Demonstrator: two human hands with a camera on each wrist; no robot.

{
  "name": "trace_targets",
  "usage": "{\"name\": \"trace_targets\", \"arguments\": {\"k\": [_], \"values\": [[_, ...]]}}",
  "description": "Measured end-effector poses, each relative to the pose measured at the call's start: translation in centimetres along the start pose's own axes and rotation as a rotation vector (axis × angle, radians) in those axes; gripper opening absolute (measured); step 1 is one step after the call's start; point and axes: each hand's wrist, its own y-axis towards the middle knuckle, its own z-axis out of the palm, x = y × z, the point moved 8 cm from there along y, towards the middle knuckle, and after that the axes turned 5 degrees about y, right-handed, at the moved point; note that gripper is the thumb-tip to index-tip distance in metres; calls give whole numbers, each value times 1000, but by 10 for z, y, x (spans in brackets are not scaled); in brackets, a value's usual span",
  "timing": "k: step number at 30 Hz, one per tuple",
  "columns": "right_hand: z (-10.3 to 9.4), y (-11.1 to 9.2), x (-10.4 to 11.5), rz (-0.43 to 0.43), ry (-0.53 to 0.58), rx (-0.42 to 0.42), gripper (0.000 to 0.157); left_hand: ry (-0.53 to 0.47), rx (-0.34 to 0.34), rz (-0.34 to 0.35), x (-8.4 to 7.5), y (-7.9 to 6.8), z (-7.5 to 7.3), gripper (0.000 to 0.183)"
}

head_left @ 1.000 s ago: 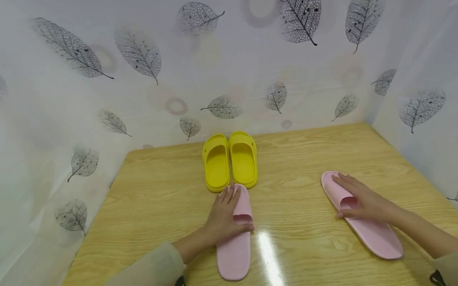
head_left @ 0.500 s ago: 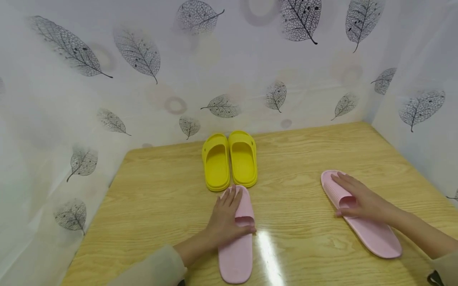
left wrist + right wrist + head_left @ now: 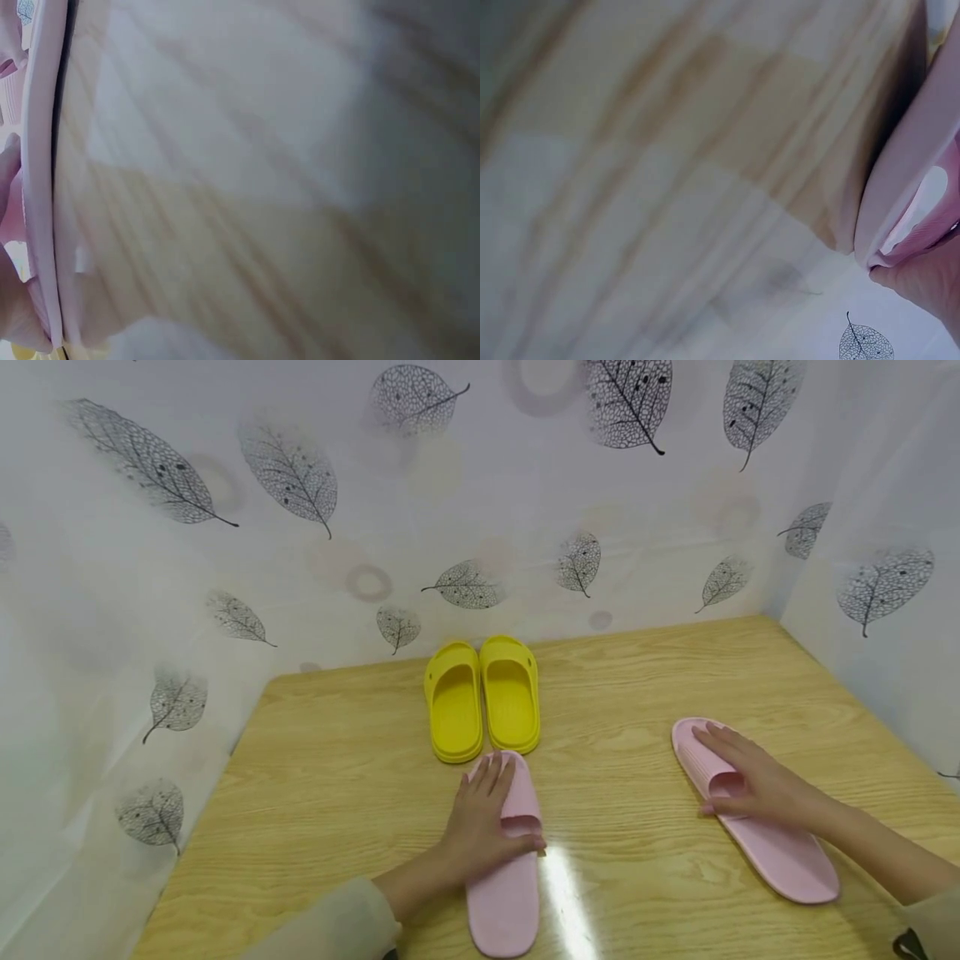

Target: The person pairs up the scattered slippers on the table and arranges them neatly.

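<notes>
Tabletop [image 3: 337,752] in wood grain, bearing four slippers by count: two yellow, two pink. Yellow slippers [image 3: 512,706] side by side at the far edge, slightly left of its middle, toes toward it; one dark mark on each outer side, too small to make out. Left pink slipper [image 3: 504,910] just short of the yellow pair, heel toward the near edge; whether touching, impossible to tell. Right pink slipper [image 3: 787,860] toward the right edge, slanted, heel toward the near right corner.

Two hands, both palm down. Left hand [image 3: 480,835] over the left pink slipper, fingers nearly straight on the strap, thumb spread across to the opposite side. Right hand [image 3: 765,785] over the right pink slipper, fingers straight along the strap, thumb apart at the inner side. Firmness of either hold, impossible to tell. Leaf-print sheeting [image 3: 637,585] behind the far edge.
</notes>
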Motion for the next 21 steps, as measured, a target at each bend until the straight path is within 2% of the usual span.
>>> {"name": "trace_targets", "arguments": {"k": [10, 21], "values": [[1, 1, 3, -5, -1, 6, 98, 12, -18, 14, -4, 2, 1, 112], [2, 4, 4, -16, 7, 10, 99, 4, -1, 2, -9, 5, 4, 112]]}}
